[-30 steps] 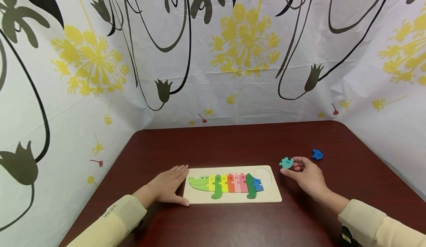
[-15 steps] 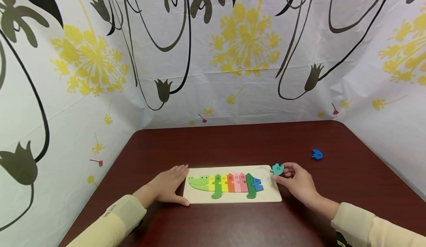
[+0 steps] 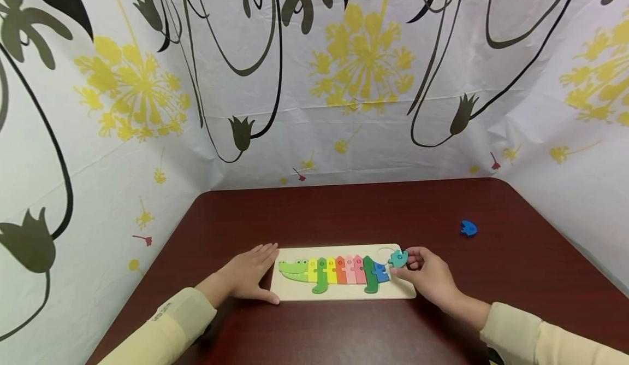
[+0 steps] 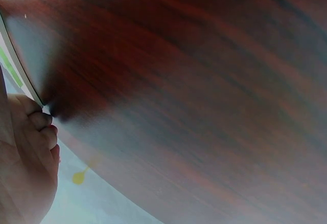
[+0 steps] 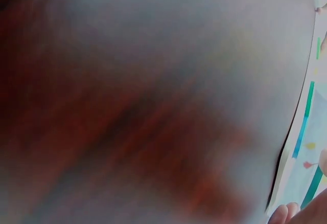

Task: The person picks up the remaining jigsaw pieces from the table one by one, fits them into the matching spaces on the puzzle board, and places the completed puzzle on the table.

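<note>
Right hand [image 3: 428,277] pinches a teal puzzle piece [image 3: 398,258] between fingertips, held over the right end of the wooden puzzle board [image 3: 344,293], just beside the blue piece [image 3: 379,271] of the crocodile row. Left hand [image 3: 248,277] lies flat, fingers straight and together, against the board's left edge. Board sits near the table's [image 3: 344,212] front edge. Loose dark-blue piece [image 3: 468,228] well apart to the right, near the table's right edge. Bare tabletop behind the board up to the patterned backdrop [image 3: 314,81].
</note>
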A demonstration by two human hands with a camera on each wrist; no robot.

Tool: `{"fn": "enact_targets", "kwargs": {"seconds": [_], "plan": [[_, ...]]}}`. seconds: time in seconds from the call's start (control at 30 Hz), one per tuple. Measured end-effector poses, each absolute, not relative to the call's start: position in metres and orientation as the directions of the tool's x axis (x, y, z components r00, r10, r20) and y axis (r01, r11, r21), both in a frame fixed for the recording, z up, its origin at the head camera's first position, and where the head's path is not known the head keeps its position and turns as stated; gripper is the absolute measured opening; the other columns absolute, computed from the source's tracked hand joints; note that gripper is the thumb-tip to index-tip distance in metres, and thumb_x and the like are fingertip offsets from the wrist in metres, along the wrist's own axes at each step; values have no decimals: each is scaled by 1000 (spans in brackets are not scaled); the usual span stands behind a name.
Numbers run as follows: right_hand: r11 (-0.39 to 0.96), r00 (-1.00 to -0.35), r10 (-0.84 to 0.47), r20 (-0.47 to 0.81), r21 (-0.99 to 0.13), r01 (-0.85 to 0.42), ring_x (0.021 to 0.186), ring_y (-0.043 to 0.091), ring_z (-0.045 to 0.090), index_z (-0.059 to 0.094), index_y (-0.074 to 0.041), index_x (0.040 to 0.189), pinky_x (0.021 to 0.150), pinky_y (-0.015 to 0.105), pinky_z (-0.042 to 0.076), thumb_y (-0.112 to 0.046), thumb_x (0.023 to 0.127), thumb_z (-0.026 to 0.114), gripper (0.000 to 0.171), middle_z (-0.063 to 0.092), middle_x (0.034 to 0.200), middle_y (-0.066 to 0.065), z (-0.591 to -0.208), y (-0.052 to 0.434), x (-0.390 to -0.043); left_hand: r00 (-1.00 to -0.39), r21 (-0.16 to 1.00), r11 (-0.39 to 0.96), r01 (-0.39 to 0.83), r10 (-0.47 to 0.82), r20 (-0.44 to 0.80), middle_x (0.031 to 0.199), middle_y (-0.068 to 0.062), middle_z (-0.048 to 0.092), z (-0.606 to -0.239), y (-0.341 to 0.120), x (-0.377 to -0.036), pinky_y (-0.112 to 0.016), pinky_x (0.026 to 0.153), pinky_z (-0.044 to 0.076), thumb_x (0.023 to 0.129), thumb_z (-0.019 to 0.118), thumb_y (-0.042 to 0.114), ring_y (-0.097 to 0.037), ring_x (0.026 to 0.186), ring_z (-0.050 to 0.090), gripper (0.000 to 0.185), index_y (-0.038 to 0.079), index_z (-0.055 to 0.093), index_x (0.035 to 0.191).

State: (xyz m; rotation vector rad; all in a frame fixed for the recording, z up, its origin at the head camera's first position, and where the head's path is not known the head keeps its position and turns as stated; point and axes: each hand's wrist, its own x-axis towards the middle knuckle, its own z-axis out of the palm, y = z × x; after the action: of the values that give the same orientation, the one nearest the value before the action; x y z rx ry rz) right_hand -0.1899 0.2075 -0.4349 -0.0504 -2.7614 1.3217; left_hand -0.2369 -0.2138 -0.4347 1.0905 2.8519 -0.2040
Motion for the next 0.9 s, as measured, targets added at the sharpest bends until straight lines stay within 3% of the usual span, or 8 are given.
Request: {"fn": "enact_targets", "kwargs": {"seconds": [0.9], "plan": [[673,-997,12,78,-738,-50,82,20,52,58,7,110,66,28,44,-24,72,88,58,57,88,6,-447,202,-194,-735,-86,730,678,667,-124,156,-19,24,-434,-214,-236,-41,115,23,76,42,87,-30,144,23,118,-3,27,151]]}}
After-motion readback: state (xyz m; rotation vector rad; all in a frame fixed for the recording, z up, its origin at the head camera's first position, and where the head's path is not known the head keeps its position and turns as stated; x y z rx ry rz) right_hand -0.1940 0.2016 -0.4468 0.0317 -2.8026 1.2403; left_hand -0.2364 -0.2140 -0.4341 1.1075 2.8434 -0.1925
